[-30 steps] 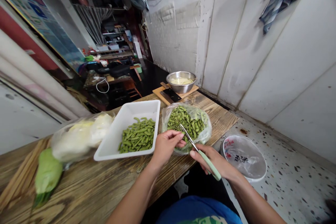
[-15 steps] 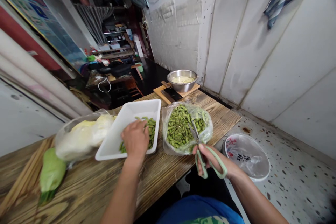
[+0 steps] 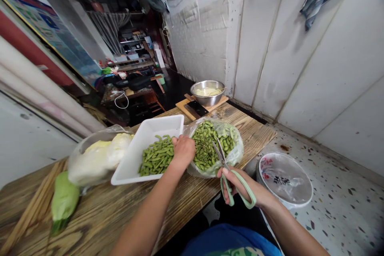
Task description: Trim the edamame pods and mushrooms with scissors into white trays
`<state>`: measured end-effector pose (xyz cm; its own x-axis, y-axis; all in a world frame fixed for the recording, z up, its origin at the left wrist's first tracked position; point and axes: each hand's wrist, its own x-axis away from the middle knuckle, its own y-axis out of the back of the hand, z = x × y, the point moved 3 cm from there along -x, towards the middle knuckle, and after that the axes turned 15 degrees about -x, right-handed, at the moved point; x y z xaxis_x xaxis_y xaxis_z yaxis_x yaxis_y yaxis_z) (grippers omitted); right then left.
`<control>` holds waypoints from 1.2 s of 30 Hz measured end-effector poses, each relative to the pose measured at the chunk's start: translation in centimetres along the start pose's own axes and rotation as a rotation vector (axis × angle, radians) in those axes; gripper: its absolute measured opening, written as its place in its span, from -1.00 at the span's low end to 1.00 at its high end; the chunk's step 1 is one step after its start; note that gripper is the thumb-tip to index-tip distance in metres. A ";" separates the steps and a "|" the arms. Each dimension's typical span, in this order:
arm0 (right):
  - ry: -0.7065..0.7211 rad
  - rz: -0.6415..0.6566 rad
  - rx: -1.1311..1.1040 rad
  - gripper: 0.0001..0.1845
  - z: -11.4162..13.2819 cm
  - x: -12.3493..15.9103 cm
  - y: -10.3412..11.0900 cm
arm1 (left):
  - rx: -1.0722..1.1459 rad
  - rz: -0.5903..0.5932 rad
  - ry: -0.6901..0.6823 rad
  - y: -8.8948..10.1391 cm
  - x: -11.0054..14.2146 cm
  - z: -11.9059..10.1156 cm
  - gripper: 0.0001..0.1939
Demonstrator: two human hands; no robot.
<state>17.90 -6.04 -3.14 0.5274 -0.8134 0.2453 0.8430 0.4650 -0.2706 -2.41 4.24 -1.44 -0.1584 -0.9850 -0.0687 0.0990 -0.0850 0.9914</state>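
Note:
My left hand [image 3: 183,150] is over the right rim of a white plastic tray [image 3: 126,168], beside a clear plastic bag [image 3: 239,150] of green soybean pods [image 3: 205,138]. Its fingers point away from me and are mostly hidden, so I cannot tell what they hold. In the tray lies a heap of green pods [image 3: 157,156]. My right hand [image 3: 237,186] is closed on scissors [image 3: 247,192] with pale green handles. Their blades are parted slightly and point up over the front of the bag.
A steel bowl [image 3: 207,94] with pale pieces in water stands on a cutting board [image 3: 183,106] beside a dark cleaver [image 3: 196,109]. At left are bagged pale vegetables [image 3: 99,160], a green gourd [image 3: 64,198] and wooden sticks [image 3: 30,208]. A lined bucket [image 3: 285,180] stands on the floor at right.
My left hand has moved right, from above the pods in the tray to the tray's right rim by the bag. The scissors stay in my right hand, nearly in place.

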 end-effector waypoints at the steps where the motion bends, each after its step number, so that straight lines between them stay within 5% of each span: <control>1: -0.008 -0.005 -0.012 -0.26 -0.1 -0.1 0.1 | -0.015 0.002 -0.006 0.3 -0.1 0.1 -0.85; 4: -0.021 -0.001 -0.043 -0.28 -0.4 -0.2 0.2 | 0.078 -0.046 -0.062 1.4 0.1 -0.3 -0.87; 9: -0.021 -0.019 0.056 -0.31 -0.4 -0.2 0.2 | 0.762 0.000 -0.082 1.4 1.3 -1.5 -0.80; 12: 0.014 -0.074 0.167 -0.34 0.1 0.0 0.3 | 0.935 0.000 -0.021 1.2 2.3 -1.8 -0.74; 20: 0.069 -0.090 0.297 -0.42 0.9 0.6 0.1 | 0.996 -0.134 0.140 2.2 3.6 -1.2 -0.75; 36: 0.032 -0.128 0.341 -0.49 0.5 0.1 0.5 | 1.056 0.072 -0.012 2.1 4.0 -2.1 -0.82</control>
<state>18.39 -5.74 -2.82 0.4161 -0.8806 0.2268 0.8917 0.4440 0.0881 -0.74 -0.20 0.10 -0.1965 -0.9805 -0.0105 -0.7950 0.1530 0.5869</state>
